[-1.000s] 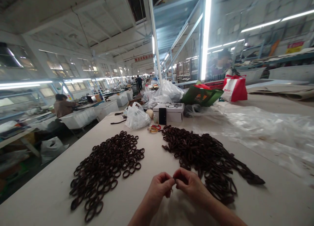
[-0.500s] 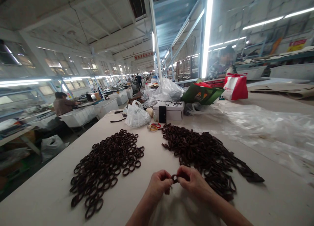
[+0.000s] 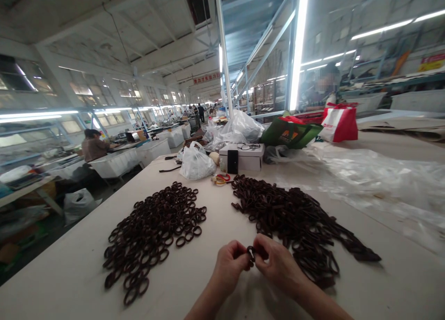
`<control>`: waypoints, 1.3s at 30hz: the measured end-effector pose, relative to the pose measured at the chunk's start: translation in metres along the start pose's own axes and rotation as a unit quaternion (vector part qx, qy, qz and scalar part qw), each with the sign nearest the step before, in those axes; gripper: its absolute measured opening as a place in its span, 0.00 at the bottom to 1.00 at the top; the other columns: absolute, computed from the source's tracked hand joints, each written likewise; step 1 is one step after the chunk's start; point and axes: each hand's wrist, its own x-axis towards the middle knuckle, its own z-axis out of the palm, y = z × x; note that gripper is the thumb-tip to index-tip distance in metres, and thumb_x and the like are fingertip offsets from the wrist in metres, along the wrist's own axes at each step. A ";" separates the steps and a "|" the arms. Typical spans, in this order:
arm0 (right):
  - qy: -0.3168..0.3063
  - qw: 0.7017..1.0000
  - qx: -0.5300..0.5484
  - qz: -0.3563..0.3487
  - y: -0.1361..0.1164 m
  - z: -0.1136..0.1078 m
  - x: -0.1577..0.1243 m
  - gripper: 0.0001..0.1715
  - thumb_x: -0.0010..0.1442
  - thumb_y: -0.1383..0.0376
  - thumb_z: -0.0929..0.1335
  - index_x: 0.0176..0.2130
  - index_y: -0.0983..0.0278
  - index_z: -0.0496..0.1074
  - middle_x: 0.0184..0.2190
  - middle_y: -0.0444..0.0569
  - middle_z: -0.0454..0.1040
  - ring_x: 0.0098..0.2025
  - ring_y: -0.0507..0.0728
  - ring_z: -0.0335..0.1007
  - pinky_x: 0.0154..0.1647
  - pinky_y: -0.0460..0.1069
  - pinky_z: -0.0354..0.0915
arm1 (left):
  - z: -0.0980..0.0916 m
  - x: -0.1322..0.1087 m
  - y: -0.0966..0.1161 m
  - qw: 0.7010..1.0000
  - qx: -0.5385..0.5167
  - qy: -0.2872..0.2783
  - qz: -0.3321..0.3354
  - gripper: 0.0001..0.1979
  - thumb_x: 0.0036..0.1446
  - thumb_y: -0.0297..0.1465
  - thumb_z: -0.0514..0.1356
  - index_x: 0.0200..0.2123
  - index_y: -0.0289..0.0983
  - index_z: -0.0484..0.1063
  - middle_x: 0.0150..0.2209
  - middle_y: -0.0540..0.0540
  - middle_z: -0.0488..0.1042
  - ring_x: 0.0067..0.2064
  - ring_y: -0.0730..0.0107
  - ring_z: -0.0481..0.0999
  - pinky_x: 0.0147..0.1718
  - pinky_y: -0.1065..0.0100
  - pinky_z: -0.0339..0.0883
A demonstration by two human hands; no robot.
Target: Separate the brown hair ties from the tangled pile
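Note:
Between my two hands a small dark brown loop [image 3: 251,254] is pinched at the near middle of the table. My left hand [image 3: 232,264] grips its left side with thumb and fingers; my right hand [image 3: 273,260] grips the right side. The loop looks narrow, with a small gap in its middle. To the left lies a heap of round dark brown rings [image 3: 153,232]. Right of my hands, and partly behind the right one, spreads a pile of flatter dark brown loops [image 3: 288,213].
Farther back on the pale table [image 3: 79,269] are scissors [image 3: 221,178], a black phone [image 3: 232,161], a white box [image 3: 248,158] with glasses, a white plastic bag [image 3: 197,162], a green bag [image 3: 290,132] and a red-and-white bag [image 3: 340,122]. Clear plastic sheeting [image 3: 382,172] covers the right side. People sit beyond.
The loop between my fingers has gone from a rounder shape to a narrower one, and my hands have closed in around it. The whole view has shifted slightly.

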 end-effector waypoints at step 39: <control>-0.054 0.996 0.069 -0.026 -0.010 -0.006 0.001 0.02 0.52 0.69 0.66 0.31 0.64 0.68 0.23 0.41 0.67 0.26 0.50 0.61 0.27 0.44 0.54 | -0.010 0.008 0.004 0.999 0.034 0.002 -0.024 0.06 0.42 0.30 0.59 0.27 0.36 0.66 0.16 0.55 0.67 0.16 0.77 0.65 0.15 0.77 0.57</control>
